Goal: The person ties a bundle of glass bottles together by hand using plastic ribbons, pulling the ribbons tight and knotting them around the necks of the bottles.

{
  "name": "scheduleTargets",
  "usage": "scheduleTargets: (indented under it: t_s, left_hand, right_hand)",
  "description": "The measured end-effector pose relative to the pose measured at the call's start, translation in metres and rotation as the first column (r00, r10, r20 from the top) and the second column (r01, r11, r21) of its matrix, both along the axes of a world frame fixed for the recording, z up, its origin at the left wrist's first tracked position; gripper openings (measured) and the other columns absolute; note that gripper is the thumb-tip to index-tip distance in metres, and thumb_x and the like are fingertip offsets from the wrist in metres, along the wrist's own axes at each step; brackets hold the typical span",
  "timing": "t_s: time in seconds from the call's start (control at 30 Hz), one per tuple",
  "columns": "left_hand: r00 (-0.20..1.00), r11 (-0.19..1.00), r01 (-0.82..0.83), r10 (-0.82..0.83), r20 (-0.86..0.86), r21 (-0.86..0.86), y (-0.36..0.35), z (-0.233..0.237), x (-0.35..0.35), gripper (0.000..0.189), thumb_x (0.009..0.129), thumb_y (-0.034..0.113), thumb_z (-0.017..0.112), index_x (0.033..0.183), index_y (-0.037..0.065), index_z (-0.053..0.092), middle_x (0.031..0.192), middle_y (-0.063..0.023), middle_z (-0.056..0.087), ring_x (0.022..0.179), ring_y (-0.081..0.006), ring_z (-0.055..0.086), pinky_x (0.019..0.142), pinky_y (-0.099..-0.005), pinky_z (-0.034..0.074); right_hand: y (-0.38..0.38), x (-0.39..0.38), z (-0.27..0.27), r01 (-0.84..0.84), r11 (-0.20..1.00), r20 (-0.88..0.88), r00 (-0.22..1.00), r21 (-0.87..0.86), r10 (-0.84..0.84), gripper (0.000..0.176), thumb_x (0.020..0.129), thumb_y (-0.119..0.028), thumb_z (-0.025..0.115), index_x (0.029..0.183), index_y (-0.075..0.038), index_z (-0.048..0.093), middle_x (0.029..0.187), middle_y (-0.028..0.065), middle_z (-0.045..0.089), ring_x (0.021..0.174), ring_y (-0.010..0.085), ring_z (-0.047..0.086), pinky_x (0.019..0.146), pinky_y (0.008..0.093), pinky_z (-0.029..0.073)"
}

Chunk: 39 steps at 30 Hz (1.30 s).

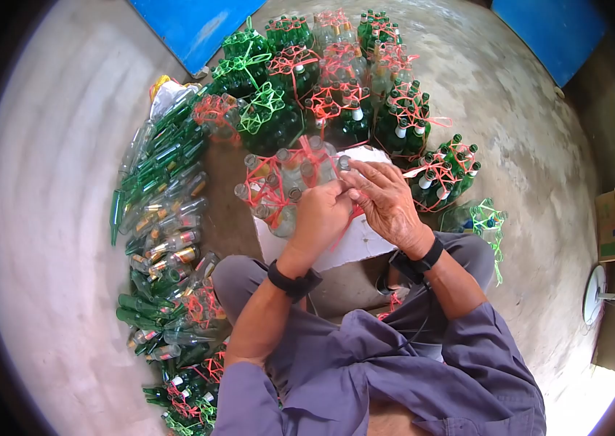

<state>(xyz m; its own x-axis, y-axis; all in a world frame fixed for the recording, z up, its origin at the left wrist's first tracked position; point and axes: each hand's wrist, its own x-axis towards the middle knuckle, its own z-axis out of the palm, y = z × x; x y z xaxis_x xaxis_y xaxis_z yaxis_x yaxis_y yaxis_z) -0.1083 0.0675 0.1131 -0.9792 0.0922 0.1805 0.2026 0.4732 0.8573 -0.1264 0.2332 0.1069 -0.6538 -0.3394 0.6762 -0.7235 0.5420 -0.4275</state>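
Note:
Between my knees, a bundle of clear glass bottles stands on a white board. Red plastic string is wound around and between the bottle necks. My left hand is closed in a pinch on the string at the near right side of the bundle. Against it, my right hand pinches the string too, its fingers bent beside a bottle neck. A loose red end hangs below the two hands. The fingertips partly hide the exact grip.
Bundles of green bottles tied with red or green string stand beyond the board and to the right. Loose bottles lie piled along the left wall. A cardboard box and a white fan are at far right.

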Motion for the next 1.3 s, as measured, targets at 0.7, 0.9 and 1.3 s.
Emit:
scheduleTargets:
  t_s: [0.7, 0.9, 1.3]
  left_hand:
    - [0.977, 0.961, 0.118, -0.157, -0.143, -0.250, -0.012, -0.002, 0.007, 0.015, 0.083, 0.005, 0.065, 0.097, 0.001, 0.070, 0.085, -0.0173, 0.069, 0.075, -0.0362, 0.068, 0.065, -0.0411, 0.052]
    - [0.947, 0.942, -0.001, -0.106, -0.302, -0.335, -0.003, 0.002, 0.012, 0.018, 0.084, 0.003, 0.068, 0.102, 0.004, 0.067, 0.086, -0.0163, 0.069, 0.075, -0.0362, 0.068, 0.063, -0.0424, 0.054]
    - [0.909, 0.941, 0.010, -0.148, -0.388, -0.337, -0.011, -0.006, 0.007, 0.011, 0.082, 0.009, 0.066, 0.092, 0.008, 0.068, 0.077, -0.0119, 0.066, 0.065, -0.0326, 0.066, 0.057, -0.0425, 0.051]
  right_hand:
    - [-0.014, 0.000, -0.017, 0.083, 0.961, 0.307, 0.952, -0.265, 0.002, 0.019, 0.097, -0.020, 0.065, 0.096, -0.001, 0.070, 0.075, 0.0180, 0.063, 0.063, 0.0377, 0.062, 0.055, 0.0433, 0.047]
    - [-0.019, -0.001, -0.021, 0.180, 0.944, 0.539, 0.842, -0.276, -0.004, 0.030, 0.098, -0.023, 0.064, 0.080, 0.001, 0.068, 0.059, 0.0177, 0.058, 0.048, 0.0301, 0.052, 0.049, 0.0394, 0.042]
    - [-0.020, -0.014, -0.037, 0.198, 0.908, 0.689, 0.714, -0.370, 0.125, 0.037, 0.096, -0.029, 0.067, 0.084, 0.007, 0.070, 0.056, 0.0131, 0.060, 0.048, 0.0133, 0.051, 0.047, 0.0354, 0.042]
